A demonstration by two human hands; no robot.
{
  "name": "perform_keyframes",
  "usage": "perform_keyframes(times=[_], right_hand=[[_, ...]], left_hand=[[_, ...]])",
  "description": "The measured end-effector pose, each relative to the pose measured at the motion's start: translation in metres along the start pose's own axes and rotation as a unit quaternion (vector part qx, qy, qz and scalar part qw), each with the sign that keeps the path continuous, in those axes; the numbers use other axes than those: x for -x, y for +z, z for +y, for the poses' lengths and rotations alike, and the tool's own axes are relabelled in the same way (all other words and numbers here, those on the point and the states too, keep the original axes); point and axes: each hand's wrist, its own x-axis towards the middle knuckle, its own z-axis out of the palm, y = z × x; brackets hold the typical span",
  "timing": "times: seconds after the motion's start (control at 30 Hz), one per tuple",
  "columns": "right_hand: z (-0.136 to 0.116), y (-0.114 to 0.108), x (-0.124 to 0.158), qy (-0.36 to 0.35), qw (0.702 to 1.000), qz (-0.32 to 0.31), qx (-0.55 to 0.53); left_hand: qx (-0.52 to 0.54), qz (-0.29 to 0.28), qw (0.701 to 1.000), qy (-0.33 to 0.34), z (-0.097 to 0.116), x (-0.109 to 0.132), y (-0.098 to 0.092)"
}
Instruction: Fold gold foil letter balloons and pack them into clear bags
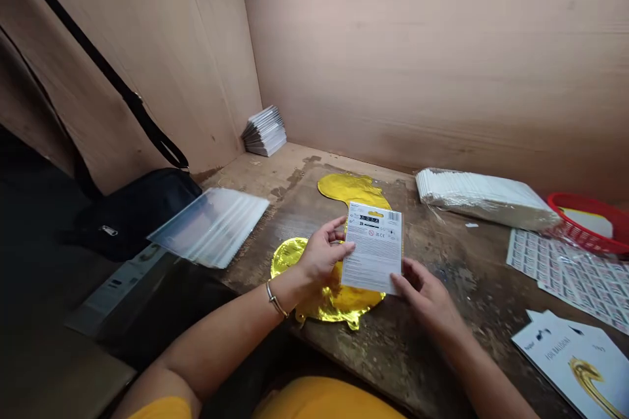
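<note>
- Left hand (324, 252) and right hand (426, 301) grip a printed card (376, 249) by its edges, centre frame; barcode at its upper right
- Card sits above a gold foil balloon (351, 188)
- Lower right: leaflet (565, 357) reads "Foil Balloons"

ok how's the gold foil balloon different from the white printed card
The gold foil balloon is shiny and curved; the white printed card is matte and rectangular, with a barcode. The balloon lies on the worktop; the card is held by the left hand and right hand. Both are flat.
</note>
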Motion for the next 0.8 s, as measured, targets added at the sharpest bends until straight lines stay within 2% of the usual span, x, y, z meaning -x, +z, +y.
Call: perform_keyframes(times=[0.07, 0.1, 0.13, 0.2, 0.23, 0.27, 0.3, 0.33, 0.4, 0.47, 0.53, 0.6, 0.63, 0.7, 0.8], right_hand=[[-0.015, -0.001, 0.002, 0.045, 0.992, -0.079, -0.090], [-0.023, 0.001, 0.002, 0.062, 0.987, -0.091, -0.119], [-0.030, 0.005, 0.001, 0.069, 0.984, -0.081, -0.140], [-0.044, 0.018, -0.003, 0.061, 0.981, -0.063, -0.172], [-0.048, 0.025, -0.006, 0.053, 0.979, -0.069, -0.185], [-0.051, 0.032, -0.009, 0.043, 0.976, -0.082, -0.195], [-0.053, 0.038, -0.012, 0.031, 0.975, -0.097, -0.199], [-0.052, 0.043, -0.013, 0.017, 0.977, -0.104, -0.188], [-0.043, 0.049, -0.013, -0.031, 0.990, -0.089, -0.104], [-0.029, 0.050, -0.009, -0.106, 0.992, -0.060, 0.039], [-0.016, 0.049, -0.004, -0.189, 0.968, -0.046, 0.160], [-0.007, 0.050, -0.001, -0.252, 0.942, -0.044, 0.216], [-0.005, 0.050, 0.000, -0.271, 0.935, -0.041, 0.226], [-0.005, 0.050, -0.002, -0.289, 0.929, -0.033, 0.227], [-0.007, 0.047, -0.009, -0.300, 0.930, -0.033, 0.211]], left_hand=[[-0.103, 0.001, 0.992, 0.067, 0.012, 0.012, -0.004], [-0.199, 0.007, 0.971, 0.129, 0.018, 0.021, -0.005], [-0.309, 0.010, 0.929, 0.204, 0.022, 0.030, -0.004], [-0.503, -0.002, 0.790, 0.352, 0.028, 0.048, -0.001], [-0.565, -0.013, 0.719, 0.405, 0.029, 0.053, 0.000], [-0.603, -0.020, 0.665, 0.440, 0.031, 0.054, -0.003], [-0.622, -0.024, 0.635, 0.457, 0.034, 0.050, -0.009], [-0.629, -0.023, 0.625, 0.462, 0.038, 0.042, -0.020], [-0.625, 0.001, 0.644, 0.442, 0.057, 0.014, -0.057], [-0.625, 0.100, 0.649, 0.423, 0.088, -0.023, -0.108], [-0.612, 0.254, 0.661, 0.354, 0.125, -0.062, -0.162], [-0.594, 0.325, 0.662, 0.321, 0.157, -0.098, -0.209], [-0.587, 0.341, 0.668, 0.307, 0.168, -0.114, -0.227], [-0.569, 0.371, 0.678, 0.280, 0.177, -0.143, -0.254], [-0.553, 0.380, 0.702, 0.237, 0.167, -0.180, -0.277]])
